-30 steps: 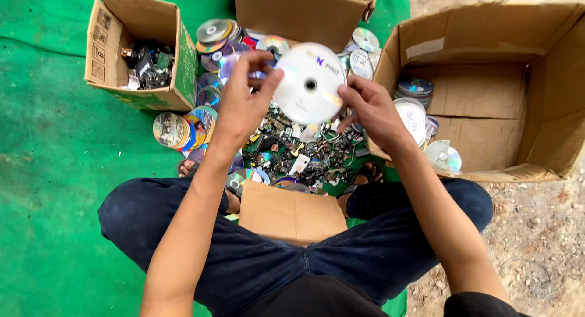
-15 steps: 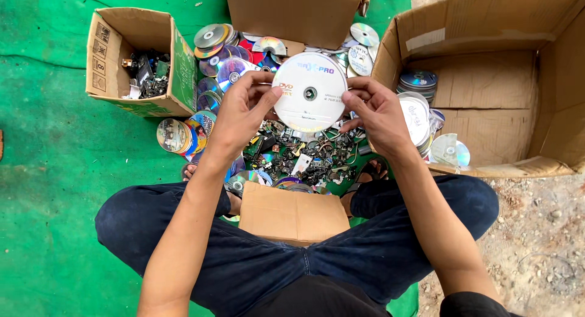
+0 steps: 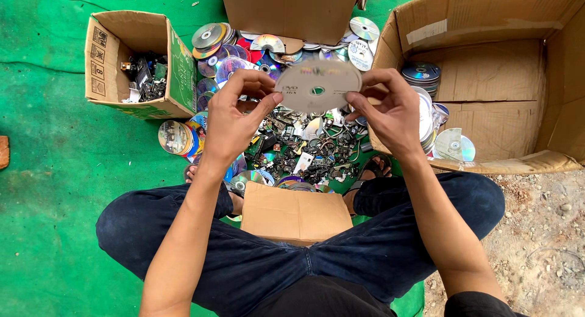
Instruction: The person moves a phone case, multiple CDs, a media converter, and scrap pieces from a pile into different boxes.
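Above the lap, over a heap of scrap, we hold one pale disc (image 3: 317, 85) by its rim between both hands: the left hand (image 3: 234, 119) pinches the left edge with thumb and curled fingers, the right hand (image 3: 390, 110) does likewise on the right edge. Both hands are partly closed on it, fingertips only. We judge that the edge grip keeps fingers off the flat face, which tilts towards the camera as if for reading. Below lies a pile of small dark parts (image 3: 304, 149), with loose shiny discs (image 3: 225, 55) fanned around it on the green mat (image 3: 55, 170). A small carton (image 3: 131, 67) at left holds dark parts; a large open carton (image 3: 506, 79) at right holds a disc stack (image 3: 421, 73). A closed box (image 3: 295, 213) rests between the knees. The far box (image 3: 292, 12) is cut off at the top; the small parts cannot be told apart.
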